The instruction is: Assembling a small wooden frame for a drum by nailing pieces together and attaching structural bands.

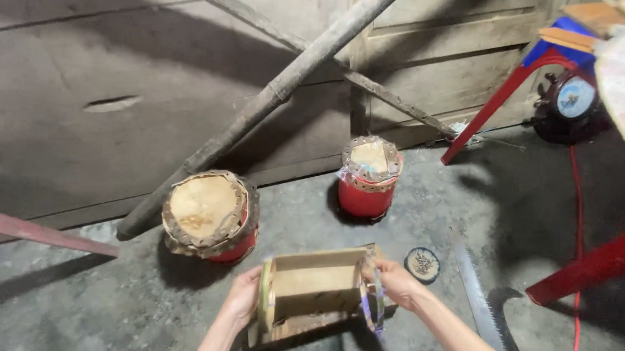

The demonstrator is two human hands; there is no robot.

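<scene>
Head view, looking down at a concrete floor. Left hand (242, 296) grips the left end of a small wooden drum frame (315, 288), fingers curled and pressed together round the left rim disc, thumb side toward the camera. Frame is held sideways between both hands, just above the floor, low centre of the picture, open wooden slats facing up. Right hand (394, 282) holds the right rim disc, fingers bent and pinching its edge; a purple strip hangs just below that rim. Both forearms come in from the bottom edge, angled inward, wrists roughly level.

Left to right around it: a reddish bar (40, 232) on the floor at far left; a larger red drum (210, 217) with a tan skin top, just behind the left hand, near but apart. A long wooden pole (259, 111) leans from the floor by that drum up against the wall. A smaller red drum (369, 177) stands further back, centre. A small round disc (422, 264) lies on the floor just beside the right hand. A hand saw (478, 299) lies right of it, blade running toward the camera. Red stool legs (586, 265) and a red cable (579, 226) at far right. Bare floor shows between the frame and the two drums.
</scene>
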